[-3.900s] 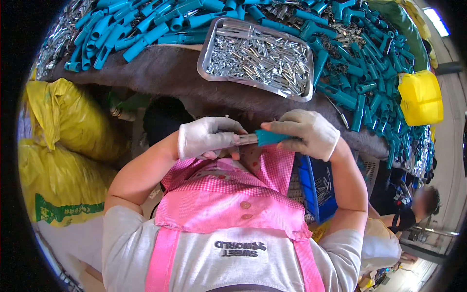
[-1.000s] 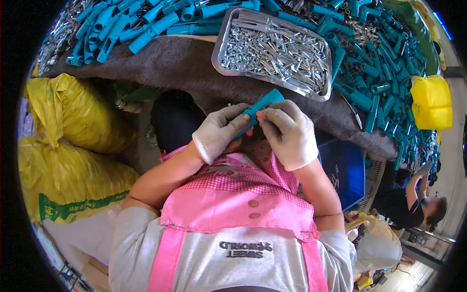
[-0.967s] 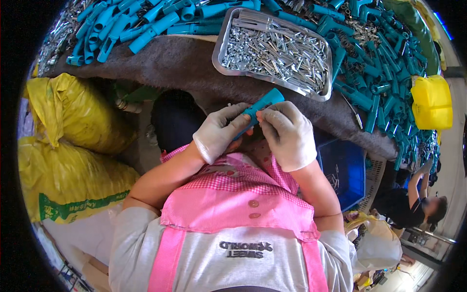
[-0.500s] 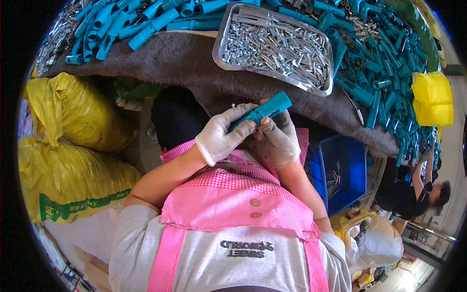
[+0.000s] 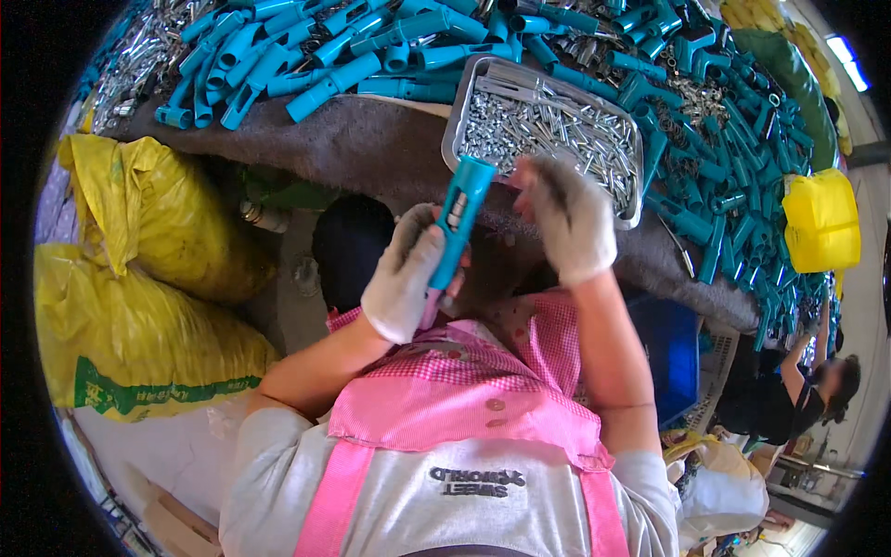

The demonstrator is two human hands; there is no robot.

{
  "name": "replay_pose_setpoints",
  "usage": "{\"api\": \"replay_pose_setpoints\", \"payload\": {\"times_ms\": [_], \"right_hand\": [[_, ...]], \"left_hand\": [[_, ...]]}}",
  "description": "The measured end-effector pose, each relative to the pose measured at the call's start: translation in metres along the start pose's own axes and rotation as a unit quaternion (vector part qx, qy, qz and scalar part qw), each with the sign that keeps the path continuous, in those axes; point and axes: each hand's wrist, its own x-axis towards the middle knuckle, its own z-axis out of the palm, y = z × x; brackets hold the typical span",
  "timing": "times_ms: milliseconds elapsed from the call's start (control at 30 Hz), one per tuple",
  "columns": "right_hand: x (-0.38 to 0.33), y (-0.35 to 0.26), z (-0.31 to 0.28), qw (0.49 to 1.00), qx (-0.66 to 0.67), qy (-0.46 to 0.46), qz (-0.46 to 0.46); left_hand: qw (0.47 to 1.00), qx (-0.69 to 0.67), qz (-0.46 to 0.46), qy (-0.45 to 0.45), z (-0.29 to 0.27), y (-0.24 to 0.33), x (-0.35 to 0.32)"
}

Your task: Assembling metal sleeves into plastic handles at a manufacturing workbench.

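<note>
My left hand [image 5: 406, 274], in a white glove with dark-stained fingers, is closed around the lower part of a teal plastic tube [image 5: 473, 181]. The tube stands tilted, its top end leaning away, and small metal parts show through the slot in its side. My right hand [image 5: 575, 218], gloved too, hovers apart from the tube at the near edge of a metal tray [image 5: 452, 130]. Motion blurs its fingers, so whether they hold anything cannot be told. Small silvery pins and fittings [image 5: 529, 125] fill the tray.
Teal tubes [image 5: 334, 85] lie heaped behind the tray, with another pile [image 5: 715, 167] at the right. Yellow sacks [image 5: 148, 325] stand at the left. A blue bin [image 5: 664, 357] and a yellow container [image 5: 821, 223] are to the right, where another person [image 5: 789, 390] works.
My right hand has let go of the tube and moved up and right to the tray. The left hand keeps the tube, now turned more upright. The view has shifted slightly.
</note>
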Motion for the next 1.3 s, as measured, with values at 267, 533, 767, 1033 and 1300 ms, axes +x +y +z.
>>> {"api": "replay_pose_setpoints", "payload": {"times_ms": [267, 533, 767, 1033, 1300], "right_hand": [[0.075, 0.041, 0.009, 0.944, -0.317, 0.012, -0.092], [0.041, 0.020, 0.008, 0.999, -0.006, 0.036, -0.034], [-0.001, -0.007, 0.026, 0.958, 0.251, -0.096, 0.099], [-0.014, 0.022, 0.040, 0.885, 0.435, -0.049, 0.160], [-0.005, 0.009, 0.038, 0.904, 0.355, -0.128, 0.200]], "left_hand": [[0.978, -0.164, -0.123, -0.031, -0.027, 0.010, 0.021], [0.960, -0.216, -0.161, -0.079, -0.028, 0.010, 0.028], [0.986, -0.128, -0.086, -0.061, -0.015, 0.011, 0.033], [0.997, -0.006, -0.048, -0.055, -0.013, 0.007, 0.027], [0.966, 0.217, 0.138, 0.009, -0.015, -0.001, 0.019]]}}
